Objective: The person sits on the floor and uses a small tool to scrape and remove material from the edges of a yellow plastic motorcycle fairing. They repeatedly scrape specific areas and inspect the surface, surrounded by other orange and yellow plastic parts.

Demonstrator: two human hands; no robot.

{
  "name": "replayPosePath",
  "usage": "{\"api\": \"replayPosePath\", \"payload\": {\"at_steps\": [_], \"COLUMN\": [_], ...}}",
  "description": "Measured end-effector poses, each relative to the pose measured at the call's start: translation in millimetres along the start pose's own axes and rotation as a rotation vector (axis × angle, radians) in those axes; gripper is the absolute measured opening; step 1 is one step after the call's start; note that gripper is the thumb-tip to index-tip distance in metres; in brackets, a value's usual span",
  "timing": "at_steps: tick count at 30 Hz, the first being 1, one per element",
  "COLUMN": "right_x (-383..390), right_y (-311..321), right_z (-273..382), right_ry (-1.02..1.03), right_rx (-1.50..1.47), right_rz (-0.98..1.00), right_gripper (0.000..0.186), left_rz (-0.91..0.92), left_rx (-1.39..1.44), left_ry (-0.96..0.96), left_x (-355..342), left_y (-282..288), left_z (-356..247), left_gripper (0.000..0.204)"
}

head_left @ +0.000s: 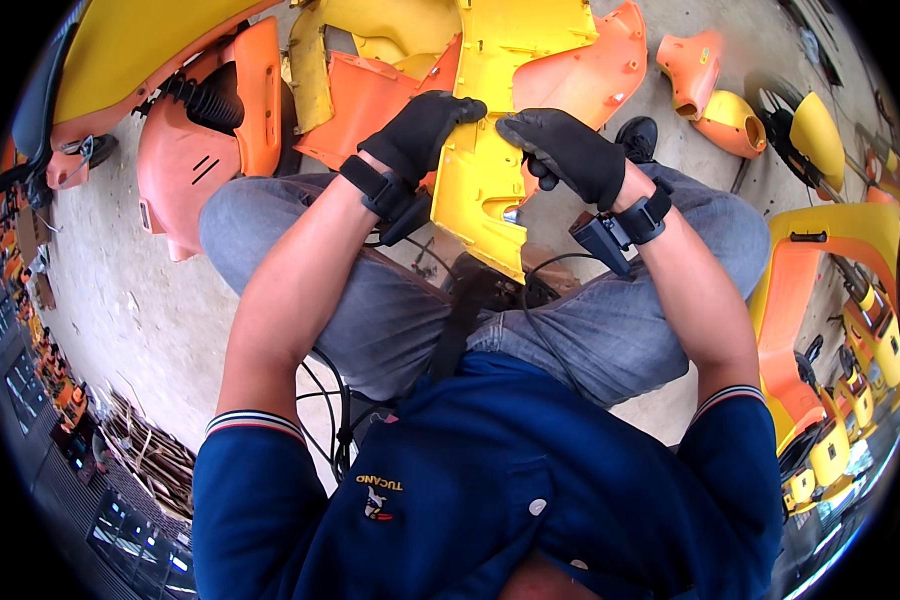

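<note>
A long yellow molded plastic panel (480,200) with ribs, clips and a notched lower end stands between my knees. My left hand (420,135), in a black glove, grips its left edge around mid-length. Opposite it, my gloved right hand (565,150) holds the right edge, with the thumb pressed on the panel and the fingers curled partly out of sight. Behind the panel lie an orange molded piece (590,75) and another orange piece (350,105).
At the left are a pink-orange housing (190,175) and a large yellow panel (120,45). Small orange (685,70) and yellow (730,125) covers sit upper right, near a black-and-yellow wheel assembly (805,135). A yellow-orange fairing (780,320) is at right. Loose cables (335,420) hang below my left arm.
</note>
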State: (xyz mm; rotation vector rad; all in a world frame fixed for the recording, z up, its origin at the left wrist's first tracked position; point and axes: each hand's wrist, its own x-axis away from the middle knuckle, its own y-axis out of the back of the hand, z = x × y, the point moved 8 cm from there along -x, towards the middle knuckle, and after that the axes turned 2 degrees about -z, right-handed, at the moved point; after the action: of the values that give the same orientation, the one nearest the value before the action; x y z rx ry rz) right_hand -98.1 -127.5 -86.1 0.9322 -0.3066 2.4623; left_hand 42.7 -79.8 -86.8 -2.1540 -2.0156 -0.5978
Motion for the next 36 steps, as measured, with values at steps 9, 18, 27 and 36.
{"api": "replayPosePath", "payload": {"at_steps": [9, 18, 27, 36], "right_x": [2, -4, -10, -5], "right_y": [8, 13, 17, 26], "right_z": [-7, -11, -1, 13], "right_ry": [0.014, 0.124, 0.180, 0.182], "right_rx": [-0.364, -0.421, -0.529, -0.517], "right_rz": [0.043, 0.015, 0.000, -0.001], "right_gripper": [0.045, 0.039, 0.041, 0.041], "left_rz": [0.028, 0.108, -0.005, 0.262], "left_rx": [-0.002, 0.767, 0.923, 0.901], "left_ry": [-0.331, 0.242, 0.440, 0.241], "left_x": [-13, -2, -3, -9], "left_y": [7, -2, -8, -19], "left_z": [19, 14, 12, 8], "left_gripper": [0.027, 0.033, 0.033, 0.038]}}
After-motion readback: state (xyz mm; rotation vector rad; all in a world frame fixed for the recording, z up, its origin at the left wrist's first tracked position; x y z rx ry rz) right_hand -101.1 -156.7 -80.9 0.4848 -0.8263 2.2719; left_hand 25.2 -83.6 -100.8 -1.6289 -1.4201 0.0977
